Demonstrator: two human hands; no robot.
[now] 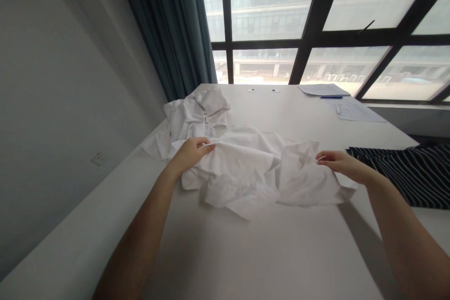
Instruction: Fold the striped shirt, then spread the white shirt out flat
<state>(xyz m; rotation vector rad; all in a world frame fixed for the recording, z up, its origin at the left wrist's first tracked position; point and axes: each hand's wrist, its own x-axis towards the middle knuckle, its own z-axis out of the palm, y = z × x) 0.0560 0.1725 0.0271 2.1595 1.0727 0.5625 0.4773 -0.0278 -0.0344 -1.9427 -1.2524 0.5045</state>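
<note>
A crumpled white garment [246, 164] is spread across the table in front of me, its lower edge in loose folds. My left hand [193, 152] pinches its upper left part between thumb and fingers. At the garment's right side, my right hand [339, 164] has its fingertips closed on the cloth's edge. Behind my left hand lies a bunched white cloth [190, 115] with a small dark detail on it; I cannot tell whether it is joined to the garment I hold.
On the white table [267, 253], a dark striped cloth [415, 173] lies at the right. Paper sheets [360, 110] and a blue pen [331, 97] are at the far right. A wall [70, 103] borders the left side; a dark curtain [172, 23] and windows stand behind.
</note>
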